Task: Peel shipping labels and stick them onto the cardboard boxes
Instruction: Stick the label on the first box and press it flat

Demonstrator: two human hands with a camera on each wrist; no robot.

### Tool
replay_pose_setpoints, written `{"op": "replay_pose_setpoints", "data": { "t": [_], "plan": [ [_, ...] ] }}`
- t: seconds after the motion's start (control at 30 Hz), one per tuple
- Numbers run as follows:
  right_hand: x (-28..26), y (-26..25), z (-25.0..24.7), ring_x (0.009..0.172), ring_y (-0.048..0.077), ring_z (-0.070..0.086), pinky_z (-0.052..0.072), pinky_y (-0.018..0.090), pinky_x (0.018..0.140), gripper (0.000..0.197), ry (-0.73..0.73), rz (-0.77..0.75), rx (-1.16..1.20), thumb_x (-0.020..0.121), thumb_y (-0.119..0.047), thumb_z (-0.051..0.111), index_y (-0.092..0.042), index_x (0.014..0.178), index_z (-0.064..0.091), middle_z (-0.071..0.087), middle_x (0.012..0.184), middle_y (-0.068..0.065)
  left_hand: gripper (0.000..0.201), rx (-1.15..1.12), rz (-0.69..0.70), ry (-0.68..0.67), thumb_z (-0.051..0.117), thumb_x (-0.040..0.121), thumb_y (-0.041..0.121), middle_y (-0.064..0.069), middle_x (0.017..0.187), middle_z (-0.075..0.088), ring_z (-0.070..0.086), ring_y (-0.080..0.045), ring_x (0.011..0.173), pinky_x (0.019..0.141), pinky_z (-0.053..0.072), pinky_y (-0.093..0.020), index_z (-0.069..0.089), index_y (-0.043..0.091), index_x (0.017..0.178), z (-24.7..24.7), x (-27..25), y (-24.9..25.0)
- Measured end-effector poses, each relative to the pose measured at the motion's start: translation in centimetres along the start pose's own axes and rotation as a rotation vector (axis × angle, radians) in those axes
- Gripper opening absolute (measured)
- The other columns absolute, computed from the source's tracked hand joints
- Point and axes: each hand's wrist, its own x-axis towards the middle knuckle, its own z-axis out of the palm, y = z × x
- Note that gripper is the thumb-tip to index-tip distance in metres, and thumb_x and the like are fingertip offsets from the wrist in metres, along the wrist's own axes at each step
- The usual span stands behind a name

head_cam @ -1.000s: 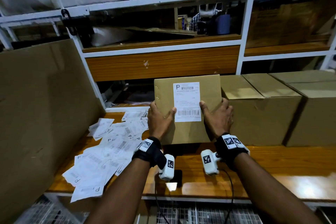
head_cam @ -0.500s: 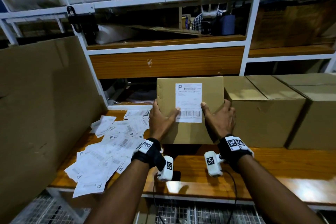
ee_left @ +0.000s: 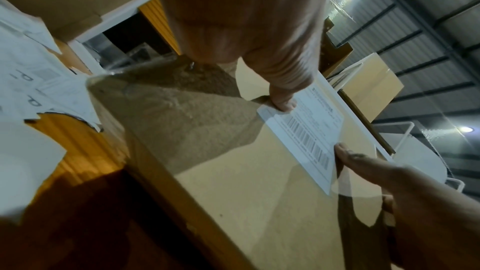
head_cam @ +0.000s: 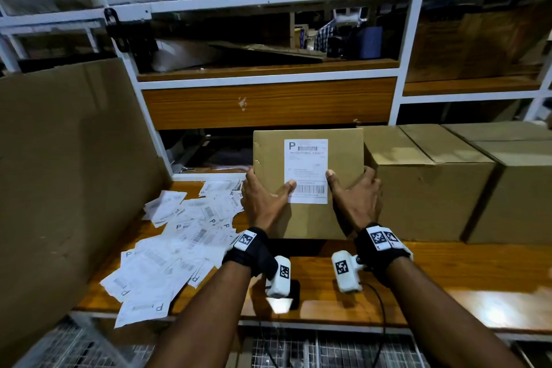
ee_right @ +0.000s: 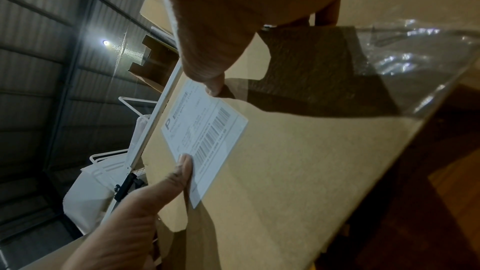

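A brown cardboard box (head_cam: 307,218) stands on the wooden bench, its broad face tilted toward me. A white shipping label (head_cam: 305,164) with a barcode lies flat on that face. My left hand (head_cam: 265,194) grips the box's left side, and its thumb (ee_left: 283,100) presses the label's lower left edge. My right hand (head_cam: 351,185) grips the right side, its thumb (ee_right: 207,77) on the label's right edge. The fingers of both hands are hidden behind the box. The label (ee_right: 205,137) shows no lifted corner.
Several loose labels (head_cam: 179,236) lie scattered on the bench (head_cam: 448,278) to the left. A big cardboard sheet (head_cam: 59,173) leans at far left. Two larger boxes (head_cam: 433,188) (head_cam: 513,182) stand against the right of the held box. A white shelf frame (head_cam: 268,81) rises behind.
Almost nothing differs. Both hands keep the same hold on the box with thumbs at the label's edges; only the head view has shifted slightly.
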Motion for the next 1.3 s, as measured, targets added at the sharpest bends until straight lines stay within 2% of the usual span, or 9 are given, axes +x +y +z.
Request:
{"op": "replay_pose_setpoints", "data": {
  "t": [0.17,0.37,0.43,0.53,0.63,0.77,0.97,1.13,1.3],
  "plan": [
    [0.3,0.2,0.0,0.114,0.037,0.056,0.049,0.052,0.098,0.099,0.010,-0.013,-0.026,0.073,-0.092,0.050,-0.022,0.141,0.034,0.055,0.125,0.014,0.089,-0.023,0.013,-0.011,0.075,0.084,0.057,-0.013,0.147,0.053,0.051,-0.034,0.134,0.107,0.047,-0.052,0.034,0.015,0.151,-0.5,0.2,-0.3],
    [0.3,0.2,0.6,0.120,0.040,0.053,0.045,0.054,0.103,0.099,0.017,-0.003,-0.037,0.076,-0.089,0.050,-0.022,0.146,0.029,0.052,0.132,0.019,0.085,-0.024,-0.010,-0.035,0.062,0.093,0.058,-0.013,0.155,0.046,0.043,-0.034,0.141,0.114,0.040,-0.053,0.026,0.017,0.158,-0.4,0.3,-0.3],
    [0.2,0.2,0.8,0.124,0.041,0.052,0.044,0.055,0.105,0.101,0.014,0.002,-0.037,0.075,-0.089,0.051,-0.022,0.148,0.029,0.050,0.135,0.021,0.094,-0.030,-0.019,-0.049,0.064,0.086,0.068,-0.012,0.154,0.046,0.044,-0.035,0.140,0.112,0.042,-0.054,0.026,0.018,0.156,-0.4,0.3,-0.2],
    [0.0,0.1,1.0,0.128,0.041,0.048,0.041,0.056,0.108,0.106,0.015,0.003,-0.033,0.073,-0.092,0.052,-0.022,0.148,0.027,0.048,0.139,0.021,0.127,0.070,-0.008,-0.047,0.075,0.063,0.081,-0.014,0.154,0.043,0.042,-0.034,0.141,0.111,0.043,-0.055,0.021,0.012,0.155,-0.2,0.1,0.5],
    [0.0,0.2,0.9,0.127,0.041,0.049,0.041,0.056,0.108,0.105,0.013,0.004,-0.027,0.074,-0.091,0.052,-0.021,0.149,0.028,0.048,0.138,0.021,0.132,0.102,-0.013,-0.006,0.080,0.055,0.081,-0.015,0.149,0.046,0.045,-0.034,0.138,0.109,0.044,-0.054,0.024,0.011,0.151,0.2,0.0,0.4],
    [0.3,0.4,0.6,0.122,0.040,0.052,0.043,0.054,0.105,0.102,0.013,-0.003,-0.009,0.075,-0.091,0.051,-0.022,0.147,0.031,0.051,0.131,0.019,0.119,0.074,0.005,0.004,0.081,0.064,0.073,-0.015,0.145,0.049,0.047,-0.035,0.134,0.108,0.044,-0.053,0.027,0.010,0.149,0.2,0.1,0.1],
    [0.0,0.5,0.4,0.124,0.040,0.051,0.042,0.055,0.107,0.107,0.012,-0.024,-0.024,0.069,-0.095,0.052,-0.025,0.147,0.027,0.051,0.133,0.018,0.092,0.024,0.043,0.008,0.077,0.080,0.059,-0.015,0.142,0.054,0.053,-0.034,0.129,0.104,0.049,-0.052,0.034,0.011,0.146,-0.2,0.3,-0.4],
    [-0.8,-1.0,0.3,0.132,0.044,0.041,0.032,0.060,0.111,0.135,0.043,-0.067,0.016,0.053,-0.096,0.066,-0.032,0.156,0.006,0.041,0.145,0.026,0.065,-0.006,0.047,0.020,0.068,0.091,0.054,-0.011,0.135,0.061,0.058,-0.032,0.122,0.099,0.051,-0.046,0.044,0.017,0.138,0.1,0.3,-0.6],
    [-1.4,-2.2,1.0,0.137,0.048,0.035,0.027,0.064,0.112,0.159,0.042,-0.039,0.007,0.039,-0.101,0.065,-0.033,0.159,-0.014,0.032,0.148,0.031,0.041,-0.043,0.005,0.063,0.050,0.101,0.051,-0.009,0.124,0.065,0.061,-0.033,0.112,0.092,0.047,-0.040,0.048,0.019,0.127,0.4,0.4,-0.1]
  ]
}}
